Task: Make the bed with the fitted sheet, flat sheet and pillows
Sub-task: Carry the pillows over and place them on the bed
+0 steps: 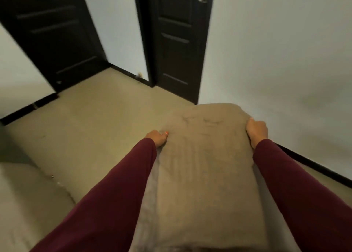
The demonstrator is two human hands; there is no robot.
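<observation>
1. The pillow (205,156) is out in front of me in its tan case, held lengthwise between my arms, above the floor and close to the wall on my right.
2. My left hand (158,137) clamps the pillow's left edge, fingers curled in, thumb on top.
3. My right hand (256,130) grips the far right corner, fingers wrapped over the edge.
4. Maroon sleeves (114,194) run down both sides of it.
5. The bed (28,204) shows only as a pale corner at lower left, covered in tan cloth; I can't tell which sheet that is.
6. Beyond: beige floor (95,118), two dark doors (177,42), white wall (285,51).
7. Risk, as I judge it: I'm holding soft edges only, so a swing toward the bed could let the filling sag and the case slip from my fingers.
8. It could also brush that wall if I turn wide.
</observation>
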